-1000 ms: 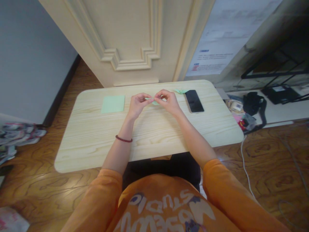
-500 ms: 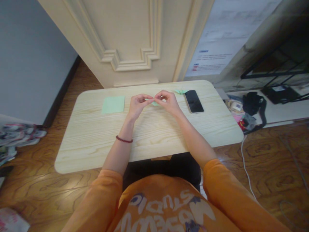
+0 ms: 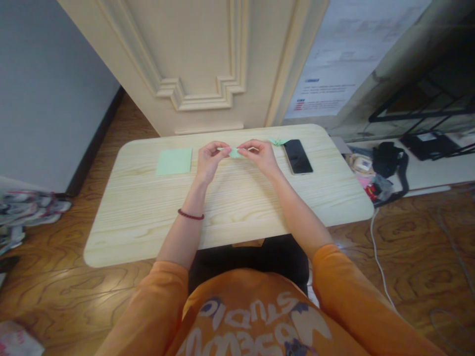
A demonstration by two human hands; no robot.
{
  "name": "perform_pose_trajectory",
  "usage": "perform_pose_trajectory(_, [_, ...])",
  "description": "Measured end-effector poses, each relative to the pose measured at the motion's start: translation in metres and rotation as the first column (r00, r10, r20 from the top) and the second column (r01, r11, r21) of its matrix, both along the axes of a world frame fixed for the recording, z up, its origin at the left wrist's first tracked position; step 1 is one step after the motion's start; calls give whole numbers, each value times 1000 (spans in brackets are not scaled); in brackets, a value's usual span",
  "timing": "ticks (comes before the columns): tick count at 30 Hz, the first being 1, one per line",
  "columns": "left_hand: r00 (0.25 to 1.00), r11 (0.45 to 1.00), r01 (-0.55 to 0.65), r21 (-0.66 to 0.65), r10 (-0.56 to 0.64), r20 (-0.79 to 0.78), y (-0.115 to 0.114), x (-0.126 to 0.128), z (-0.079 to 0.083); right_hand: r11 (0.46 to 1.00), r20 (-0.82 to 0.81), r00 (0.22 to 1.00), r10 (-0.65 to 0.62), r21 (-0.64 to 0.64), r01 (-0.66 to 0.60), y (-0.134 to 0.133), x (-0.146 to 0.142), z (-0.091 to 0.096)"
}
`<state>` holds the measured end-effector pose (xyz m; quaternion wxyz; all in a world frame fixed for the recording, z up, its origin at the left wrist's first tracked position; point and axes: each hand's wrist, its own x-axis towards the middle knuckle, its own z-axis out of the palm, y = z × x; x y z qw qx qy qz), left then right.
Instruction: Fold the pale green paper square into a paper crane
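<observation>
Delicately, the left hand (image 3: 210, 159) and the right hand (image 3: 260, 157) meet near the far edge of the worktop (image 3: 148, 217), each closed to a narrow pinch on opposite ends of a folded piece of pale green paper (image 3: 233, 153). The paper sits between the two hands, slim and pointed towards each end and wider in the middle, though its creases are too small to read. Thin paper like this takes a light, even pinch, with matched pressure from both sides and the wrists kept steady, so the points stay crisp and the folds do not crumple. To the left of the hands lies a flat square sheet of green paper (image 3: 174, 161). To the right, a small folded green paper figure (image 3: 277, 142) sits just beside a black phone (image 3: 297, 156), which lies screen up. A dark red bead bracelet (image 3: 190, 215) circles the left wrist, and orange sleeves (image 3: 345, 291) cover the arms below the forearms.
</observation>
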<state>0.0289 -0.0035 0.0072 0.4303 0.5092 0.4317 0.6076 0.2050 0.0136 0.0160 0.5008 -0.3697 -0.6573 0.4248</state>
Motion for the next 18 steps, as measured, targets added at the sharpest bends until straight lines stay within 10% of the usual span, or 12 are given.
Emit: perform_pose_trajectory(18, [999, 999, -15, -28, 13, -48, -5, 1, 6, 1000, -28, 1000, 12, 29, -12, 2, 1, -1])
